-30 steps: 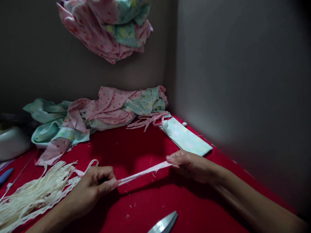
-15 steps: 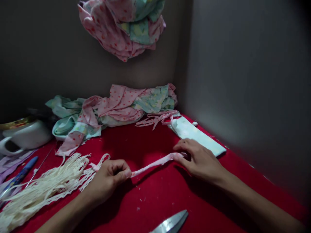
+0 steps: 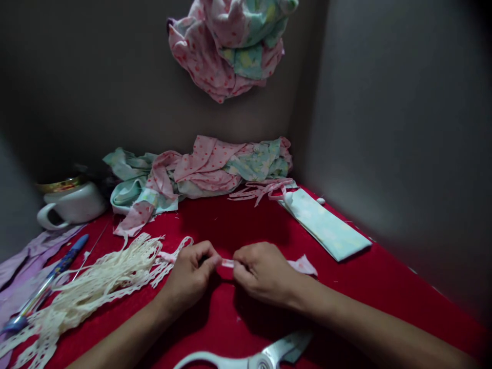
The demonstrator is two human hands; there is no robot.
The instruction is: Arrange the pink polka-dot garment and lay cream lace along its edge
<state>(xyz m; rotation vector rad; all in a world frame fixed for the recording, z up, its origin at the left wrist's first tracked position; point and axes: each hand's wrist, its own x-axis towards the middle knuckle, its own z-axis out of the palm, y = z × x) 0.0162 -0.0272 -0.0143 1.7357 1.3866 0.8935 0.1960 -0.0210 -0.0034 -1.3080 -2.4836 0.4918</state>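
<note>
A narrow pink fabric strip (image 3: pixel 303 265) runs across the red cloth surface, held at two spots close together. My left hand (image 3: pixel 195 269) pinches it between thumb and fingertips, and a short end shows on the far side beside the cream lace. Just to the right, my right hand (image 3: pixel 265 271) grips the same strip with curled fingers. The strip's wider loose end sticks out past the right hand. Only a short stretch shows between the two hands. White-handled scissors (image 3: pixel 265 359) lie below the hands at the bottom edge.
Cream lace (image 3: pixel 103 282), a blue pen (image 3: pixel 69 254) and purple fabric (image 3: pixel 23 271) lie left. A white mug (image 3: pixel 75 204) stands behind them. Pink and green fabric (image 3: pixel 207 164) lines the back; a folded pale-green piece (image 3: pixel 328 225) lies right. A fabric bundle (image 3: pixel 234 56) hangs above.
My right hand has moved left along the strip, close to my left hand, and its fingers have closed on it. The view has shifted, showing more of the mug and scissors.
</note>
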